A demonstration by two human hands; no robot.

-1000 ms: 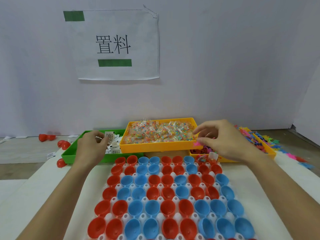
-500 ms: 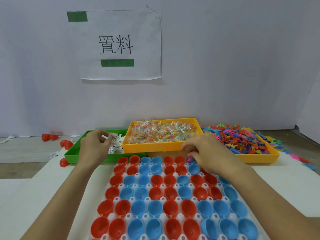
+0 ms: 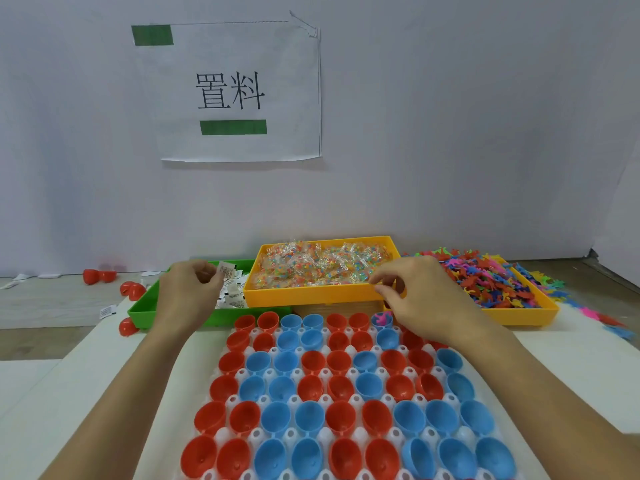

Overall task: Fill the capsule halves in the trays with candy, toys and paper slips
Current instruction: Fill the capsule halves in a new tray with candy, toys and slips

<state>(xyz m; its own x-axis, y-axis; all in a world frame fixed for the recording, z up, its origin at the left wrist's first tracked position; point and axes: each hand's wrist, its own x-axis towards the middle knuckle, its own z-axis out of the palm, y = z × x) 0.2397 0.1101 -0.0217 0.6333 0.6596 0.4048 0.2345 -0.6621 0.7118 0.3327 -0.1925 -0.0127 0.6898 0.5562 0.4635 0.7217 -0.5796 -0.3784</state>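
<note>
**Hands at the supply bins, capsule tray mostly unfilled**

The left hand (image 3: 185, 299) pinches a paper slip (image 3: 227, 271) over the green bin (image 3: 145, 308). The right hand (image 3: 420, 296) hovers at the near edge of the orange candy bin (image 3: 311, 294), fingers curled — whether they grasp anything I cannot tell. Red and blue capsule halves (image 3: 311, 386) sit in the white tray (image 3: 256, 436); one far-row blue half holds a pink toy (image 3: 381, 319). Toys (image 3: 485, 278) heap in the right-side bin.

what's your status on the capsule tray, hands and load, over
Left hand pinches a white paper slip over the green tray. Right hand at the orange candy tray, grip unclear. Pink toy sits in a blue back-row capsule half. Nothing blocking.
</note>
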